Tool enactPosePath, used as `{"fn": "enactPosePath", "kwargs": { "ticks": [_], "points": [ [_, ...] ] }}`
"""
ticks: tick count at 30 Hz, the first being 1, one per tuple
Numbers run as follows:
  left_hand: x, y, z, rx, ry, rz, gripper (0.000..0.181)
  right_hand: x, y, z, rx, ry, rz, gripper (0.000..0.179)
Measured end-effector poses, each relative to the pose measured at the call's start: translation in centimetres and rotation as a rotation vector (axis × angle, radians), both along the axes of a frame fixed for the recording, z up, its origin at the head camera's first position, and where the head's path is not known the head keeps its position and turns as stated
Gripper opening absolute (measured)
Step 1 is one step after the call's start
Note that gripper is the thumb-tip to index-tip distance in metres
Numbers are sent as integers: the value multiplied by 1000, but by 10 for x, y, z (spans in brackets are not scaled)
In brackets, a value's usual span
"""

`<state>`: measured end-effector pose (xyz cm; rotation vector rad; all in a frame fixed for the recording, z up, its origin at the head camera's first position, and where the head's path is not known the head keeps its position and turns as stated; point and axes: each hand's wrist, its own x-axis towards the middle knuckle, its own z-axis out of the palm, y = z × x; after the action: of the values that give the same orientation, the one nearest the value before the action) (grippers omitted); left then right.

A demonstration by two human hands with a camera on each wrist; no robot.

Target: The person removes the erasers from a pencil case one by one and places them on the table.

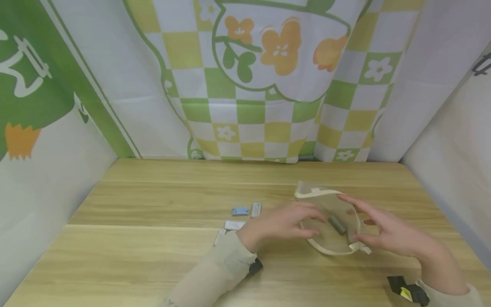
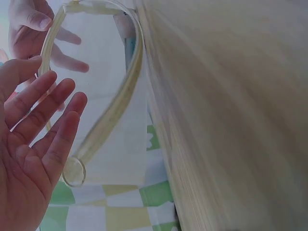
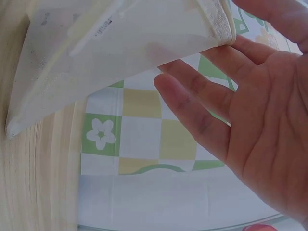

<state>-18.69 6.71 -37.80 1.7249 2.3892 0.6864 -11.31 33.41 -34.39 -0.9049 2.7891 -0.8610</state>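
Observation:
A translucent pouch with a cream zip edge (image 1: 330,251) stands on the table with its mouth gaping. Inside it lies a small dark cylinder (image 1: 337,224). My left hand (image 1: 289,221) is over the left side of the mouth, fingers spread and slightly bent, holding nothing. In the left wrist view its fingertips (image 2: 77,101) are close to the zip edge. My right hand (image 1: 399,232) is at the pouch's right side, its fingers extended along the outer wall. The right wrist view shows the right fingers (image 3: 202,96) partly behind the pouch wall (image 3: 130,53), touching near the rim.
Left of the pouch lie several small flat blocks: a blue one (image 1: 240,211), a grey one (image 1: 256,209) and white ones (image 1: 234,224) partly behind my left wrist. A patterned curtain (image 1: 251,111) hangs along the table's back edge. Black pieces (image 1: 406,292) are by my right sleeve.

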Motion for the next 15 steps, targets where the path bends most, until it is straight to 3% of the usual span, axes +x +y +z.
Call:
{"fn": "enactPosePath", "kwargs": {
  "ticks": [15],
  "points": [
    [-2,18,-4,-18,-26,-11,35,2,-3,0,12,12,-11,91]
  ]
}}
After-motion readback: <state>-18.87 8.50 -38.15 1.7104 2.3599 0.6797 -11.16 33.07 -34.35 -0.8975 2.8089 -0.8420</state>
